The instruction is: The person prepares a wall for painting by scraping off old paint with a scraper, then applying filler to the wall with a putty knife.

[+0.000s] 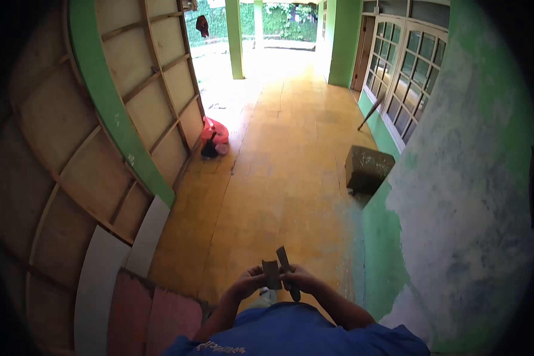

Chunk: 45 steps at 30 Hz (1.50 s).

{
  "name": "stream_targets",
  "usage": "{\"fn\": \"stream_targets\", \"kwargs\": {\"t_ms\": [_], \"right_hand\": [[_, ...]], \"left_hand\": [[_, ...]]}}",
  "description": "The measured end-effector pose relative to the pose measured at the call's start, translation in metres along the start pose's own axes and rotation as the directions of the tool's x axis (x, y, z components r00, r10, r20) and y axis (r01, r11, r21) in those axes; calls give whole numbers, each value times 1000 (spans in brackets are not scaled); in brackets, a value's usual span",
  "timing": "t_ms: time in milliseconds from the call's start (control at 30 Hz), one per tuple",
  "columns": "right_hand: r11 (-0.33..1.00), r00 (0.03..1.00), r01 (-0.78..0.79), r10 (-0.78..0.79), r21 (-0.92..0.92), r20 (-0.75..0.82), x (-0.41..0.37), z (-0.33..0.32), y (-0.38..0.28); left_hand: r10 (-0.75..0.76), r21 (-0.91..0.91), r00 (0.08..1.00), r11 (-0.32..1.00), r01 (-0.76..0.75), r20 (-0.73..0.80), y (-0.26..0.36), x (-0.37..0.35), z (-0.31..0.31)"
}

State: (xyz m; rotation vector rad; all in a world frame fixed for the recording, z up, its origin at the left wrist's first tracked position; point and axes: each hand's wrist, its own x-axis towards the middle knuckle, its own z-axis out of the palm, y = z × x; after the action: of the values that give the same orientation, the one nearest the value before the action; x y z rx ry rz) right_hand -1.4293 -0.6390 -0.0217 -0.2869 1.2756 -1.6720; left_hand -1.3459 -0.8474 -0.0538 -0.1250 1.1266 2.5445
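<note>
My left hand (pixel 249 282) is closed on the edge of a small grey-brown rectangular sheet (pixel 270 273), which looks slightly curved. In my right hand (pixel 302 279) is a long, narrow, dark flat tool (pixel 283 258), tilted with its upper end leaning left. Its lower end sticks out below my fingers. Both hands are close together in front of my blue shirt (pixel 279 332), and the sheet and the tool are side by side. What exact kind of tool it is, I cannot tell.
A peeling green and grey wall (pixel 451 219) rises on the right, beside a dark block (pixel 369 171) and a leaning stick (pixel 371 114). Wood-framed panels (pixel 148 113) line the left. A red plastic bag (pixel 215 132) rests on the yellow floor (pixel 279 172). Pink boards (pixel 172 317) lie at lower left.
</note>
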Motion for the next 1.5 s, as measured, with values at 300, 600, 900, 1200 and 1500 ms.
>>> {"fn": "stream_targets", "kwargs": {"t_ms": [300,600,900,1200,1500], "right_hand": [[985,977,58,-89,-160,-194,52,-108,-112],[946,856,250,-116,207,-504,42,-238,-141],[959,760,282,-239,-25,-604,32,-383,-226],[927,555,376,-241,-18,-796,44,-466,-241],[811,577,527,-123,253,-807,30,-504,-260]], "left_hand": [[-200,241,967,957,158,159,102,186,5],[-342,550,917,815,182,204,114,373,56],[-202,655,938,755,-33,280,113,551,123],[-261,694,926,720,-3,274,110,645,156],[-518,709,751,699,95,410,97,751,173]]}}
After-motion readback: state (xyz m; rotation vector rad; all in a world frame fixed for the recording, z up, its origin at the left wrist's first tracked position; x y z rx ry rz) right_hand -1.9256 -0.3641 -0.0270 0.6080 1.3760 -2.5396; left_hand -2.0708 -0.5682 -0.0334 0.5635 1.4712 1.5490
